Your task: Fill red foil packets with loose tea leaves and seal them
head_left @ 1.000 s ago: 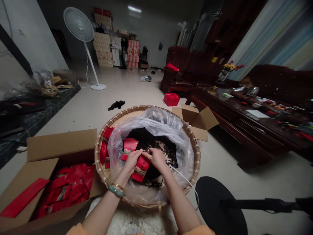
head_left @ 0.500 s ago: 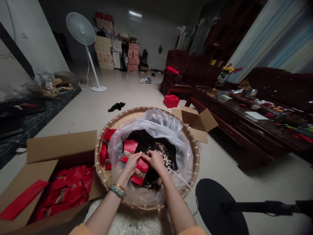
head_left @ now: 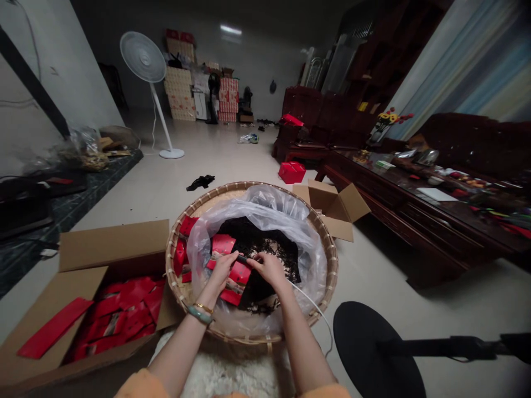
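Both hands are over a clear plastic bag [head_left: 257,213] lying open in a round woven basket [head_left: 179,303]. My left hand [head_left: 222,272] is closed on the upper left of a red packet [head_left: 235,281] with a printed picture band. My right hand [head_left: 269,269] pinches the packet's upper right edge. A short dark strip [head_left: 242,258] shows along that edge between my fingertips; what it is I cannot tell. Behind my left hand lies another red packet [head_left: 223,243]. Dark, thin, shredded-looking pieces [head_left: 286,249] fill the bag around the packets.
More red packets fill an open carton [head_left: 128,312] at left. Another open carton [head_left: 321,193] stands beyond the basket, near a red box [head_left: 291,172]. A white cable [head_left: 317,301] crosses the basket rim. A black stand base [head_left: 373,348] is at right, by a long wooden table [head_left: 373,199].
My fingertips have parted slightly along the packet's top edge, and the dark strip now shows between them. The whole view has shifted a little; the packet stays in place in the bag.
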`<state>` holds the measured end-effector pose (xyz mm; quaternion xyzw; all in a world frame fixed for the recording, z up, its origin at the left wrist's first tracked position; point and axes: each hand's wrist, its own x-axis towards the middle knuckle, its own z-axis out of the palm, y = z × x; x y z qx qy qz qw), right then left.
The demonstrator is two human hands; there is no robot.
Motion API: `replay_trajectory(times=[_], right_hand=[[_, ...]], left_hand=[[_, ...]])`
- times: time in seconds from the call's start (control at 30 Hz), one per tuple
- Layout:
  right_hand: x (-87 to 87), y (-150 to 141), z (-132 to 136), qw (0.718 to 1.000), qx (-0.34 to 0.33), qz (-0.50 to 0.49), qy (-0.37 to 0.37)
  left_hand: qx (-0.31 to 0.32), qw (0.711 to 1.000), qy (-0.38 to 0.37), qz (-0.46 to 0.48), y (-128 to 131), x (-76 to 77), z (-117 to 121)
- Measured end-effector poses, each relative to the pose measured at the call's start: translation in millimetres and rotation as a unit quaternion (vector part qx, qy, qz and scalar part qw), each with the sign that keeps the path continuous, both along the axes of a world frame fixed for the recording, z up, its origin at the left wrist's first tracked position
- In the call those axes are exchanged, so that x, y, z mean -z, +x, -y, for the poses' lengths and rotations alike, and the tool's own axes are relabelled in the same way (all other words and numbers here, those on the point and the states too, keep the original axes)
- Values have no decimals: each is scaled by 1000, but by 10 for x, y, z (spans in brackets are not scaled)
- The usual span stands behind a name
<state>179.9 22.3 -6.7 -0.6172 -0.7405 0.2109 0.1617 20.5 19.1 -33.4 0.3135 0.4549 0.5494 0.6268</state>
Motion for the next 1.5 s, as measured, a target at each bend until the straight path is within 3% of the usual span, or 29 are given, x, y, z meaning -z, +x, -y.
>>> replay_trajectory(times=[0.13, 0.33, 0.5, 0.63, 0.97, 1.07, 1.13, 1.2, 1.33, 1.5], right_hand=[[10, 76, 46, 1000, 10, -24, -4], [116, 95, 58, 990, 32, -137, -25], [196, 134, 10, 977, 53, -202, -39], [201, 182, -28, 984, 83, -159, -14], [284, 538, -95, 968, 229, -72, -68], [297, 534, -75, 967, 249, -42, -42], [250, 457, -45, 964, 265, -25, 12], [182, 316, -5, 968, 236, -55, 71], [125, -49, 73, 968, 34, -239, 68], [229, -254, 117, 946, 32, -321, 28]], left_hand=[[36, 999, -3, 6, -28, -38, 67], [133, 990, -28, -45, -80, -100, 163], [98, 993, -36, -53, -84, -71, 169], [92, 994, -45, -34, -81, -32, 189], [-12, 998, -59, -16, -172, -7, 184], [-32, 997, -72, -2, -143, 5, 177], [-34, 997, -73, 6, -119, -6, 182], [-29, 997, -70, 12, -90, -34, 193], [-18, 997, -69, 8, -29, -88, 217], [-12, 998, -63, 4, 8, -43, 209]])
